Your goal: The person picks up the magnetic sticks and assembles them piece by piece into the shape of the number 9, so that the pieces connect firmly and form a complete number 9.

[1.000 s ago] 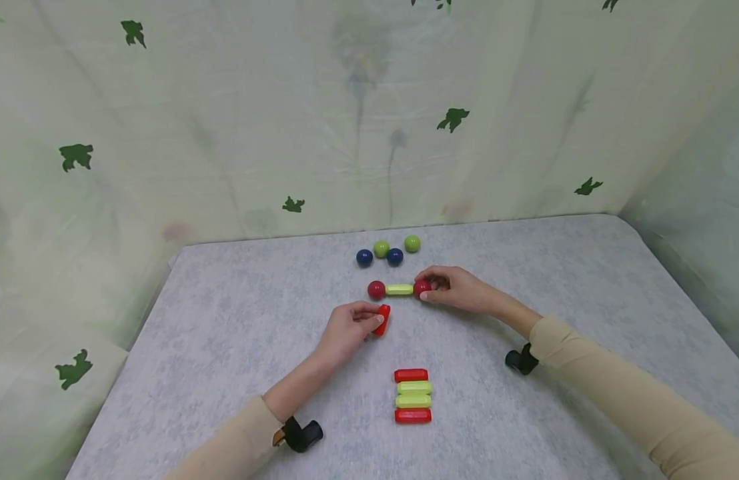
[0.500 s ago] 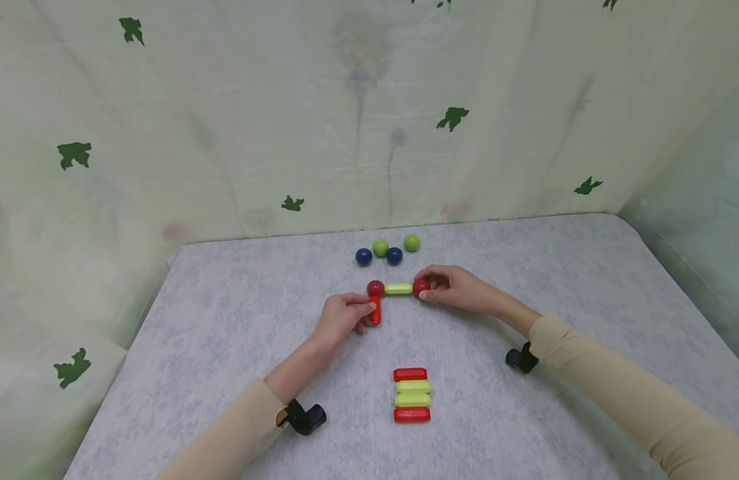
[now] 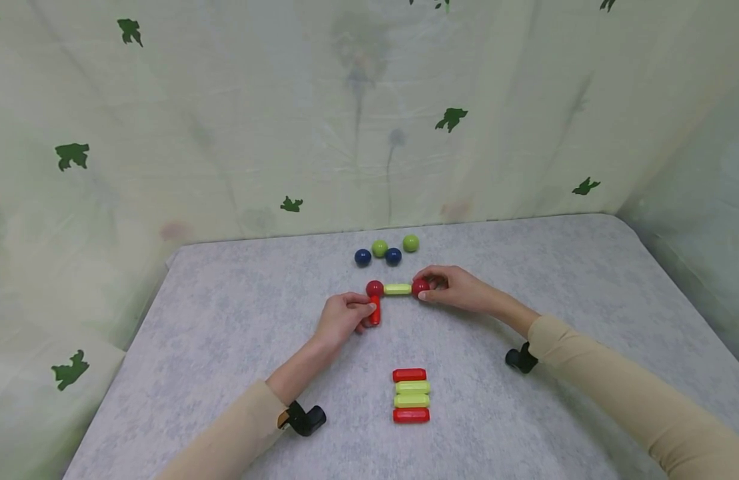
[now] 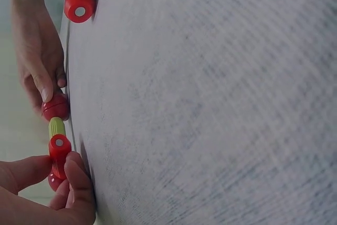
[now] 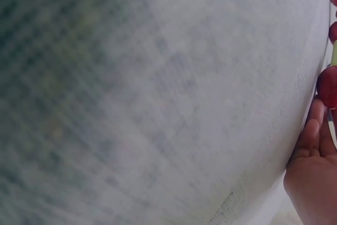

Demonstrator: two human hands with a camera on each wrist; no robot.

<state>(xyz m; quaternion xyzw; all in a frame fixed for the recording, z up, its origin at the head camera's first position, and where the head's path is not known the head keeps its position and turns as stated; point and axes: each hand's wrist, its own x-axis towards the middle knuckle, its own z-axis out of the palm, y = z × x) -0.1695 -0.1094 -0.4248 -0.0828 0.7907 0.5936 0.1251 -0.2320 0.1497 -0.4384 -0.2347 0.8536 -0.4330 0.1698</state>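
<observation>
1. Head view puts your pieces mid-table: a yellow-green rod (image 3: 397,289) lies between the left red ball (image 3: 375,288) and the right red ball (image 3: 420,288), and the held red rod (image 3: 375,311) points from the left ball back toward you.
2. Your left hand (image 3: 339,320) pinches that red rod between thumb and fingers; hold it lightly, well clear of the end that meets the ball, so you don't block the contact.
3. Your right hand (image 3: 459,288) pinches the right red ball. Use it as the anchor, steadying without pushing, since a shove would probably skew the whole line.
4. From above, the rod seems to touch the left ball, roughly square to the yellow-green rod. Check that angle before you loosen your left fingers.
5. Left wrist view shows a pale disc (image 4: 59,143) on the rod's near end, perhaps a magnet. If so, let the pull seat the joint rather than forcing it.
6. Lower the rod flat on the table (image 3: 255,320) if it's raised; you can't judge its clearance surely from these angles.
7. Mind your left wrist near the row of four rods (image 3: 411,401); brushing them could scatter it.
</observation>
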